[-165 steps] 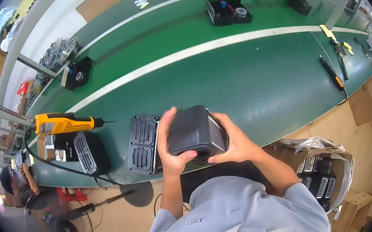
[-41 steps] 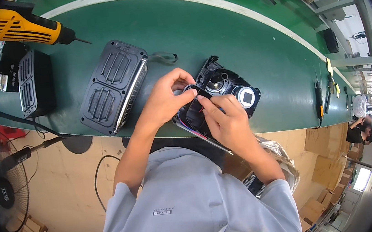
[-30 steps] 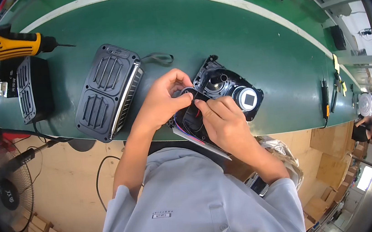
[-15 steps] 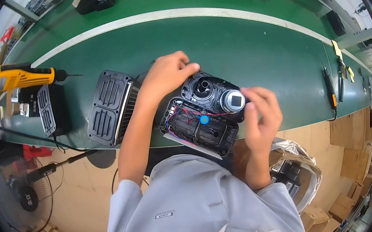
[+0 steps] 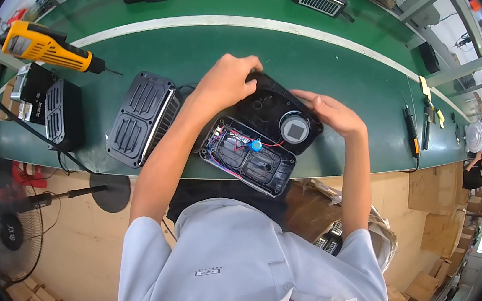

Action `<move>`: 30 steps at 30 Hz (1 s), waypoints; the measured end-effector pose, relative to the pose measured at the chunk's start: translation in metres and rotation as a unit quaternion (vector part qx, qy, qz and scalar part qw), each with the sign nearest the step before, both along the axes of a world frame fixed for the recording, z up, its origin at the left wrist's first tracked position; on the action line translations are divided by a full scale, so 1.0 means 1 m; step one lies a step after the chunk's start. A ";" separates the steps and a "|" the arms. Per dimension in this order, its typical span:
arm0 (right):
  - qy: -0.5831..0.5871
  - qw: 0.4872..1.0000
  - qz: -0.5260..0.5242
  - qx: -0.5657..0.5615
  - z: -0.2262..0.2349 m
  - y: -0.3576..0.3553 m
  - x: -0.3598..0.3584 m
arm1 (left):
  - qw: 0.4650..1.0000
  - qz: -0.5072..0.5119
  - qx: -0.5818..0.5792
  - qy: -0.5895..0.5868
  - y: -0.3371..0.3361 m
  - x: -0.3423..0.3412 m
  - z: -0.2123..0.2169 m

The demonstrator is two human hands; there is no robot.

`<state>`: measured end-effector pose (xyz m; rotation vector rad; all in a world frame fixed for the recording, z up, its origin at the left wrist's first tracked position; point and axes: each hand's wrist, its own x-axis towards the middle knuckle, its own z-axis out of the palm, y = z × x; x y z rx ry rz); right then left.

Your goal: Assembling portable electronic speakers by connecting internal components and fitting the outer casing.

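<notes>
Just right of centre, a black speaker panel [image 5: 274, 104] is tilted up, with a round silver-rimmed speaker driver [image 5: 294, 128] fixed in its lower right part. My left hand [image 5: 231, 79] is closed on the panel's upper left corner. At the right edge, my right hand [image 5: 335, 113] holds the panel, thumb in front and fingers along the rim. Nearer my body lies the open black housing [image 5: 267, 168], with red and blue wires and a blue round part [image 5: 255, 145] inside. A red wire runs from it towards the driver.
Left of my forearm stands a ribbed black speaker box [image 5: 141, 120]. Beyond it are a smaller black box [image 5: 64, 114] and a yellow power drill [image 5: 51, 48] with a cable. A screwdriver-like tool [image 5: 410, 131] lies right. A fan [image 5: 9, 230] stands lower left; white edging [image 5: 190, 20] crosses the green bench.
The panel has tilted up, and its inner round fitting shows less. My right hand has moved from beside the driver to the panel's right edge. The whole view has shifted.
</notes>
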<state>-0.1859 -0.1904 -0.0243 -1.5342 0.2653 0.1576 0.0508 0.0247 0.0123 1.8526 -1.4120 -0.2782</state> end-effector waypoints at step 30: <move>-0.013 0.974 -0.181 -0.136 0.093 0.157 -0.003 | 0.968 0.023 -0.250 -0.008 0.121 -0.069 -0.039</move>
